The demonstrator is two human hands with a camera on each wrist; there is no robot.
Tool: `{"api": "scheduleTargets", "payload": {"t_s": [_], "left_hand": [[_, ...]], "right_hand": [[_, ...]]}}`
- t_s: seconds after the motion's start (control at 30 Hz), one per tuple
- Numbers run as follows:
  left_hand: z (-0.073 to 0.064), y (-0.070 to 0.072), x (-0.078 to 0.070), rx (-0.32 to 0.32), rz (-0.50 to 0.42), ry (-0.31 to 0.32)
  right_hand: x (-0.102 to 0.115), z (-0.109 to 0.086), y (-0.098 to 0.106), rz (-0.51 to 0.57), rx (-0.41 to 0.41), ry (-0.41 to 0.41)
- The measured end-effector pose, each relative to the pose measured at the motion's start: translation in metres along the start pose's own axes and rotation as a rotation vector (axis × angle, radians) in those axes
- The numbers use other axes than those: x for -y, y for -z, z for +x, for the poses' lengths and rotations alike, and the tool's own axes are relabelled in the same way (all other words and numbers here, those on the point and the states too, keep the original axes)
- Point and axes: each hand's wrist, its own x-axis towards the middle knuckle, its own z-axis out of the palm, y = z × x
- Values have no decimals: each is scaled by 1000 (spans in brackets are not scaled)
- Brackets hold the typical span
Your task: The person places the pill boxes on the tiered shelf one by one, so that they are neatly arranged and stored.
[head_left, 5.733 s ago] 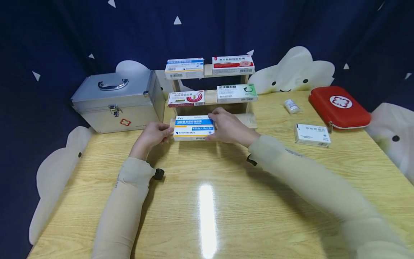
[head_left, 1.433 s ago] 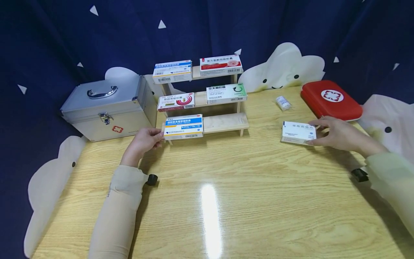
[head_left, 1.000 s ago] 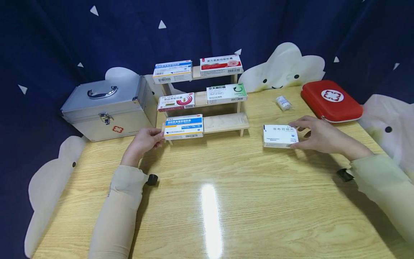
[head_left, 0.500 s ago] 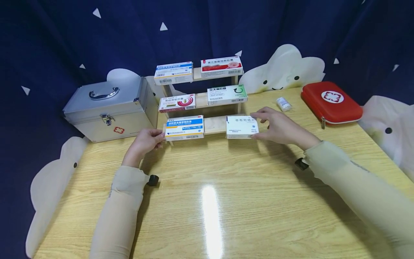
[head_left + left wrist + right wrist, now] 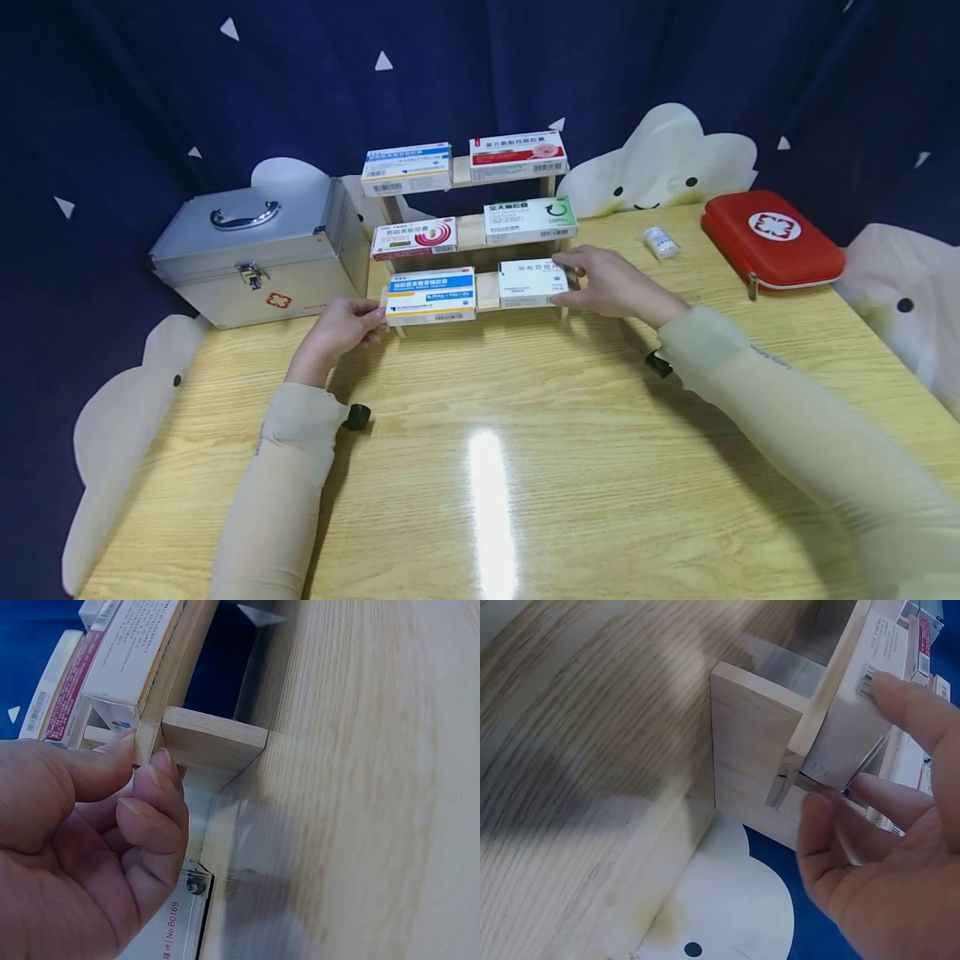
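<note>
In the head view, a wooden three-tier display rack (image 5: 487, 293) stands at the back of the table with medicine boxes on each tier. My left hand (image 5: 339, 330) pinches the left end of its lowest board; the left wrist view shows thumb and fingertips on that wood (image 5: 214, 742), other fingers curled. Beside it, a blue-and-white medicine box (image 5: 431, 296) lies on the lowest tier. My right hand (image 5: 606, 283) grips the right end of a white medicine box (image 5: 523, 285) at that tier's right side. In the right wrist view the box (image 5: 847, 742) sits against the board, thumb on its barcode face.
A silver metal first-aid case (image 5: 258, 250) stands left of the rack. To the right lie a small white wrapped roll (image 5: 661, 242) and a red zip first-aid case (image 5: 776, 242). Two boxes each fill the middle and top tiers. A dark blue curtain (image 5: 480, 67) hangs behind.
My right hand has left the blue-and-white box, taken the white medicine box from the table's right and carried it left onto the lowest tier. My left hand has stayed at the rack's end.
</note>
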Motion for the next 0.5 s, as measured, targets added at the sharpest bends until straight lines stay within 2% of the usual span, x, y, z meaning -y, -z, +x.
{"api": "scheduleTargets", "payload": {"t_s": [0.3, 0.5], "left_hand": [[2, -1, 2, 4, -9, -14], [2, -1, 2, -1, -16, -24]], "right_hand": [[-3, 0, 1, 22, 38, -27], [1, -6, 6, -3, 35, -1]]}}
